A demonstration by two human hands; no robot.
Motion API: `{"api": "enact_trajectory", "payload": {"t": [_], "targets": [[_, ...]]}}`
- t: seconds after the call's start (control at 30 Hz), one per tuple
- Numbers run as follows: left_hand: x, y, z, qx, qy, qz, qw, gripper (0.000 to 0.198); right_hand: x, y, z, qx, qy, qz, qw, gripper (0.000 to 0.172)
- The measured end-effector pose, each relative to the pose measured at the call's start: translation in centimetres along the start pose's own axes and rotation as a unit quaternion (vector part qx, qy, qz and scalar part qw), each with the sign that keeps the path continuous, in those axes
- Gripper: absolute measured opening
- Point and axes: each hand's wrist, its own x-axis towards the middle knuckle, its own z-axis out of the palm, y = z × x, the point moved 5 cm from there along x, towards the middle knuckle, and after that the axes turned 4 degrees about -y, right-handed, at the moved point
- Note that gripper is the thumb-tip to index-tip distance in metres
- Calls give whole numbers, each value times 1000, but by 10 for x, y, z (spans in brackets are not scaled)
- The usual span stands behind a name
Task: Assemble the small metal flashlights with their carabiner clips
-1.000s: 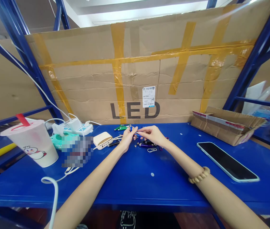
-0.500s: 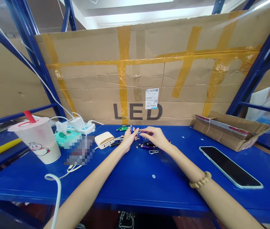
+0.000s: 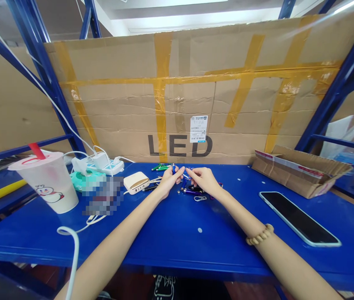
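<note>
- the left hand (image 3: 168,182) is closed on a small blue stick (image 3: 173,168) near the middle of the bench's back edge; the stick's tip pokes up above the fingers.
- the right hand (image 3: 205,180) has thumb and forefinger pinched close, pointing at the left hand; whether they hold anything is too small to tell.
- just below both hands lies a heap of small sticks (image 3: 192,191) with a metal clip (image 3: 199,198) beside it.
- the bench (image 3: 177,246) is a blue metal deck.
- a taped cardboard sheet (image 3: 195,96) printed "led" stands along its back edge, between blue rack posts (image 3: 336,91).
- at the left end are a lidded cup (image 3: 47,183), a power strip (image 3: 104,166) and a power bank (image 3: 136,182); a white cable (image 3: 70,241) hangs over the front edge.
- at the right end a dark phone (image 3: 298,217) lies face up, with a flat carton (image 3: 298,168) in the back corner.
</note>
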Motion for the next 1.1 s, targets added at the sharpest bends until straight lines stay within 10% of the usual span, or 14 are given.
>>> {"api": "enact_trajectory", "payload": {"t": [1.1], "targets": [[-3, 10, -6, 246, 39, 101, 963, 31, -3, -17, 8, -177, -47, -175, 967, 17]]}}
